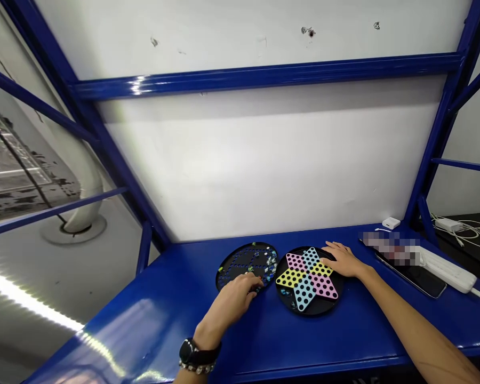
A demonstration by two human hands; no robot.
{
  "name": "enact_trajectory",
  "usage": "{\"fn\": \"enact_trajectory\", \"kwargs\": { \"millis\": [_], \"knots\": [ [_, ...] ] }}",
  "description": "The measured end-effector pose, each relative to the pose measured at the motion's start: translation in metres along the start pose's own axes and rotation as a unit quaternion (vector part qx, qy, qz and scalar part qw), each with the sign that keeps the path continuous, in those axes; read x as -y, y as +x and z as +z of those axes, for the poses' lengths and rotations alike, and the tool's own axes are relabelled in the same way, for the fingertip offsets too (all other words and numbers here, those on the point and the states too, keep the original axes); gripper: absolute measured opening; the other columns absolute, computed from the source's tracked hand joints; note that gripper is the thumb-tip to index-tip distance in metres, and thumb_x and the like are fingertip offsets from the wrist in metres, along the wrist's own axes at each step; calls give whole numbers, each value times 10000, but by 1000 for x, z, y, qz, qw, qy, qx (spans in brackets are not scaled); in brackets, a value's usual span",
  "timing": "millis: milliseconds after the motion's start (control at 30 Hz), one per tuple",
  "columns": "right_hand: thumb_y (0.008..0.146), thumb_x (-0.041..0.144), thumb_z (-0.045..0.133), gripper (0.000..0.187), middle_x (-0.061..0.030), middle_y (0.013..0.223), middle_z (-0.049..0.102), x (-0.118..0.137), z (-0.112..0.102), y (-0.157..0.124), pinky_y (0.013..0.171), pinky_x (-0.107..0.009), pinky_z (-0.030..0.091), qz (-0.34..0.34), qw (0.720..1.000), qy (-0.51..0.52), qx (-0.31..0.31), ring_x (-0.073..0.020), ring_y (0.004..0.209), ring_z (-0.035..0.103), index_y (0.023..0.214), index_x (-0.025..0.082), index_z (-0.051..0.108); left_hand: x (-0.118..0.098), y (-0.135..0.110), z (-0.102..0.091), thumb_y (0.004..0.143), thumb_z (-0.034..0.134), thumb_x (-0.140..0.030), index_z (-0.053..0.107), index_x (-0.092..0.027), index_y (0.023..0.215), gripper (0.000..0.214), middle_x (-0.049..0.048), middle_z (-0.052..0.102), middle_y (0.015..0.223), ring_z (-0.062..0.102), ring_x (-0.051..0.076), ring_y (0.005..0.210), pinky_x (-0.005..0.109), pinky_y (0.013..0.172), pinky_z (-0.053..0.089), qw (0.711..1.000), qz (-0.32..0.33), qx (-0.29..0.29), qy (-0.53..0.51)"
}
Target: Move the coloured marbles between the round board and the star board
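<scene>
Two round black trays lie side by side on the blue table. The left tray (234, 260) has rows of holes and carries glass marbles (271, 261), mostly bunched along its right side. My left hand (240, 293) reaches over its front right edge, fingers curled down among the marbles; what they hold, if anything, is hidden. In the right tray (324, 308) lies a six-pointed Chinese checkers board (307, 277) in pink, yellow and light blue with dark holes. A few marbles (286, 292) sit beside it. My right hand (342, 260) rests, fingers extended, on that tray's upper right rim.
To the right on the table (368, 320) are a dark phone (420, 280), a white power strip (448, 269) and a small white charger (391, 223). A blue metal frame (264, 77) stands against the white wall. White cables (472, 234) lie beyond it at right.
</scene>
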State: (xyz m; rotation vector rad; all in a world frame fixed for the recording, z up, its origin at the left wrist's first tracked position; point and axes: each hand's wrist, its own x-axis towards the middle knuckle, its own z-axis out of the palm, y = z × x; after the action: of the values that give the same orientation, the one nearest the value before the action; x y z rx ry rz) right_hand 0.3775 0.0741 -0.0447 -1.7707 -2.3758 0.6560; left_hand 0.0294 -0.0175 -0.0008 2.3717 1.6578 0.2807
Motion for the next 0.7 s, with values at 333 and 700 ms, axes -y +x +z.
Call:
{"fn": "enact_trajectory", "kwargs": {
  "millis": [333, 700],
  "knots": [
    [865, 740, 278, 771, -47, 1602, 210, -1, 1, 1, 1161, -481, 117, -5, 1000, 7, -4, -305, 1472, 114, 1465, 271, 392, -2, 1, -3, 832, 521, -212, 666, -284, 1047, 270, -9, 706, 1074, 625, 222, 1047, 322, 897, 474, 999, -2, -12, -33],
    [866, 735, 281, 775, -47, 1603, 204, 3, -2, -2, 1165, -470, 107, 3, 1000, 10, 2, -308, 1472, 112, 1469, 260, 388, 5, 6, 0, 866, 444, -207, 678, -242, 1028, 287, 23, 706, 1065, 625, 208, 1019, 301, 874, 464, 999, -22, 15, -31]
  ]
}}
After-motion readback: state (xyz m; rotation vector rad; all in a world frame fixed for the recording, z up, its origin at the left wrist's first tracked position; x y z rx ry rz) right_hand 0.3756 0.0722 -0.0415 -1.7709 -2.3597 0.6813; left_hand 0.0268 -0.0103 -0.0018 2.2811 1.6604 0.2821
